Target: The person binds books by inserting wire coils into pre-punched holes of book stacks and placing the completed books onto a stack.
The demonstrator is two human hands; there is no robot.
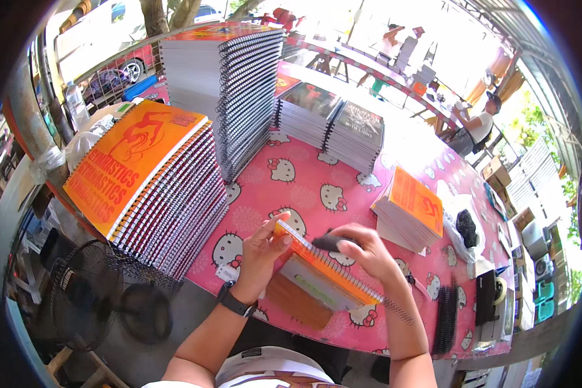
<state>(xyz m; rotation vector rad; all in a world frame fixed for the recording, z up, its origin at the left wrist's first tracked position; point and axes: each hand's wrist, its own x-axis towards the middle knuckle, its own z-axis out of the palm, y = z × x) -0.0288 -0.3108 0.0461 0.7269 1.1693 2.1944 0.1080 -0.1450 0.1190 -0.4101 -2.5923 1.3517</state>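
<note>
Left hand: the left hand [263, 244], a dark watch at the wrist, grips the upper left end of an orange-covered booklet [320, 275] at lower centre of the frame, thumb and fingers closed on its corner.
Right hand: the right hand [366, 251] is clenched round a small dark tool [333, 242] pressed to the booklet's top edge, where a wire spiral [343, 271] runs along the spine.
Booklet: it sits tilted at the near edge of the pink cartoon-cat table [317, 187], over a brown board, with the spiral's tail sticking out past the lower right corner.
Risk at the spine: that loose tail could snag or spring free if the tool slips, in this reading.
Risk at the edge: so close to the rim, the booklet could slide off if the left hand's grip loosens.
Left of frame: a leaning stack of orange spiral-bound books [145, 181] overhangs the table edge above a floor fan [87, 291]; a knock might topple it.
Right of frame: a small orange stack [412, 208] and loose black coils [445, 320] lie near.
</note>
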